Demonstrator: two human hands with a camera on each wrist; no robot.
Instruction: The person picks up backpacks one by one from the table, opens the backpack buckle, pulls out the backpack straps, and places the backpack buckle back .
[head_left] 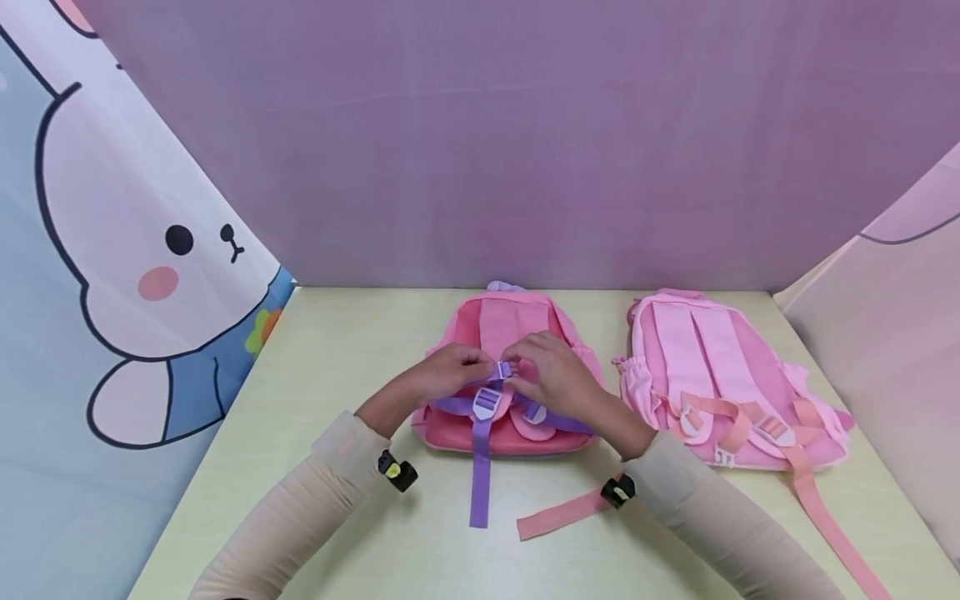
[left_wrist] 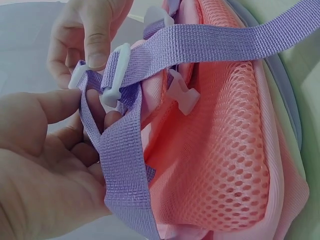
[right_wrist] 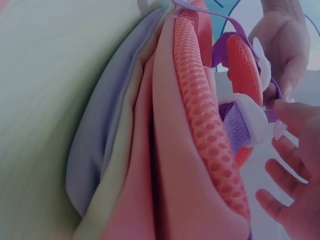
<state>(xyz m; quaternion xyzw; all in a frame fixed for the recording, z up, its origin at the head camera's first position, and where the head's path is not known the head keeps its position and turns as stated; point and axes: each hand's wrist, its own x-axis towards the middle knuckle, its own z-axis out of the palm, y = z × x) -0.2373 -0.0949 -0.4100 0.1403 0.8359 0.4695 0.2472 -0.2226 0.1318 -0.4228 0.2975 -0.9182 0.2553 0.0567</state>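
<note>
A coral-pink backpack [head_left: 468, 321] lies with its shoulder straps facing up. Over its middle, both hands work on a purple webbing strap [left_wrist: 125, 165] with a small white buckle [head_left: 505, 369]. My left hand [head_left: 446, 372] pinches the strap beside this buckle, and a loop of webbing passes by its fingers. From the other side, the right hand [head_left: 555, 375] pinches the buckle between thumb and forefinger, its other fingers spread in the right wrist view. Below them, a white slider [head_left: 486, 403] carries a hanging purple strap end [head_left: 480, 492]. A pale clip [left_wrist: 182, 95] dangles against the mesh back panel [left_wrist: 220, 150].
On the right lies a second, lighter pink backpack [head_left: 678, 342], straps up. Its peach strap [head_left: 825, 508] runs off the front edge, while another peach strap end [head_left: 558, 517] lies under the right forearm. A purple cloth wall [head_left: 525, 150] stands behind the table [head_left: 352, 333].
</note>
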